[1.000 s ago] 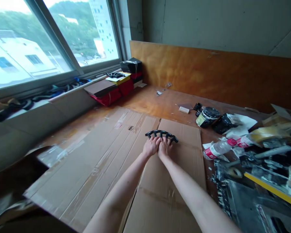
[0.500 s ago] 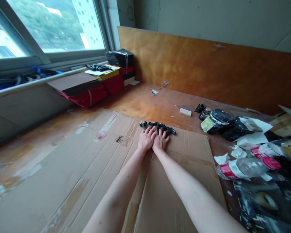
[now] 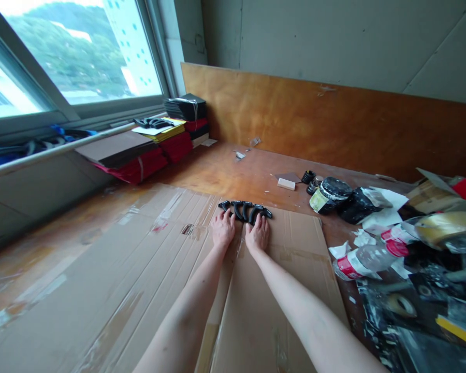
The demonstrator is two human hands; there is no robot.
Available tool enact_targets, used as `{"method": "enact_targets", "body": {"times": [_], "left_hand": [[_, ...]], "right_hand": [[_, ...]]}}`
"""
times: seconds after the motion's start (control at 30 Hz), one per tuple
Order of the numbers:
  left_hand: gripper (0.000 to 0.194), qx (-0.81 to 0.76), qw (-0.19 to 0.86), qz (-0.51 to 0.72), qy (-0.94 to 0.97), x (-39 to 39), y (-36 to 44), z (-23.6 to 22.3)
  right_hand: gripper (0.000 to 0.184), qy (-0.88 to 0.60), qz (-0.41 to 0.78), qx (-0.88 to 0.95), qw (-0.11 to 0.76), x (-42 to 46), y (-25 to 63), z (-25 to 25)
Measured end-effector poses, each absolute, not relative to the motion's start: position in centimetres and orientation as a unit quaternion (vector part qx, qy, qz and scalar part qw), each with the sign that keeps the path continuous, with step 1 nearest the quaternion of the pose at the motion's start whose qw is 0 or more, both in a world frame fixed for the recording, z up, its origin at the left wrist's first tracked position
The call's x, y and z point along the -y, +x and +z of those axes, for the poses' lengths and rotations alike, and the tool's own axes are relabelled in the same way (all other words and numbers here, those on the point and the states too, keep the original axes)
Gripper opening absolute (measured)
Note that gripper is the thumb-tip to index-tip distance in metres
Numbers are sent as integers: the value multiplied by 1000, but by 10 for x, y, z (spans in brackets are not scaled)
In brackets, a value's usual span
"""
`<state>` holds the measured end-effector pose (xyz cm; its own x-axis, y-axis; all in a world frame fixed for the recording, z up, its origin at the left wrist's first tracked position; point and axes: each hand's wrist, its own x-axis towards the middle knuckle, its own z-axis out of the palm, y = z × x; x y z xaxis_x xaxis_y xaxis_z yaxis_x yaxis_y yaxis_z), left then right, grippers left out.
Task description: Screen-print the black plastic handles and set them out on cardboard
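Several black curved plastic pieces (image 3: 244, 209) lie side by side in a short row at the far edge of flattened brown cardboard (image 3: 140, 269). My left hand (image 3: 222, 229) rests palm down just in front of the row's left end, fingers stretched toward the pieces. My right hand (image 3: 258, 233) lies flat in front of the right end, its fingertips touching the pieces. Neither hand grips anything. A gap separates the two hands.
A black tin (image 3: 331, 192), a plastic bottle with a red label (image 3: 363, 259), crumpled paper and dark clutter crowd the right side. Red and black stacked sheets (image 3: 155, 150) sit by the window at left. A brown board wall (image 3: 334, 124) stands behind.
My hands have drawn apart and slid slightly back from the black pieces, which now show as a tighter, uncovered row. The camera view has shifted a little.
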<state>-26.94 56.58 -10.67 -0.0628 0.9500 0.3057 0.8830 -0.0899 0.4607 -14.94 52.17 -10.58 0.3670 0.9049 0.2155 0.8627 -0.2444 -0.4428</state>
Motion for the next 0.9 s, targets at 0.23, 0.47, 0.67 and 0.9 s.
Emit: {"method": "enact_targets", "body": {"times": [0.23,0.47,0.67,0.9], "left_hand": [[49,-676,61,284,678,-568,-268,-110],[49,-676,60,284,677,-568,-268,-108],[47,-673,61,282,681,-567,-268,-105],[58,-656,92,282,694,-560,-270,-105]], "right_hand": [[50,-800,11,537,267,-530,-143,-111],[58,-822,31,524,222,-527,-148,-103],[49,-767,37,597,232,-536,-137,-99],[55,-754,96,610,224,-478,-113,-105]]}}
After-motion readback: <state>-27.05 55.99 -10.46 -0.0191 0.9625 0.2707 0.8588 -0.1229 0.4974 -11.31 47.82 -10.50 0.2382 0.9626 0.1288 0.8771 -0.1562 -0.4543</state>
